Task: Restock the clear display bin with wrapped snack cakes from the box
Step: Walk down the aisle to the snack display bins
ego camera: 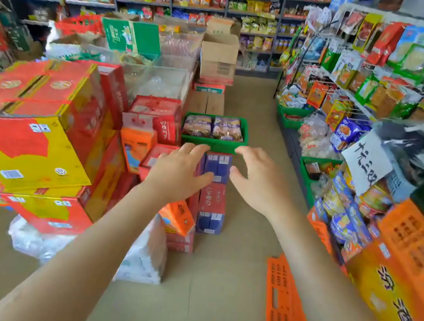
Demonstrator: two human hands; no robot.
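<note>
Both my arms stretch forward over the shop aisle. My left hand (180,170) and my right hand (256,180) are open with fingers spread and hold nothing. They hover just short of a green basket (214,144) holding two wrapped snack packs (214,127), which sits on a stack of blue and red cartons (213,196). Clear plastic display bins (162,80) stand further back on the left, behind red boxes. An open brown cardboard box (218,56) sits on a pile behind the basket.
Red and yellow cartons (28,137) are piled at the left. Shelves of packaged snacks (384,85) line the right, with orange crates (408,261) and a flat orange crate panel (283,299) below. A tan floor strip (233,247) runs between them. Plastic-wrapped white packs (143,255) lie on the floor.
</note>
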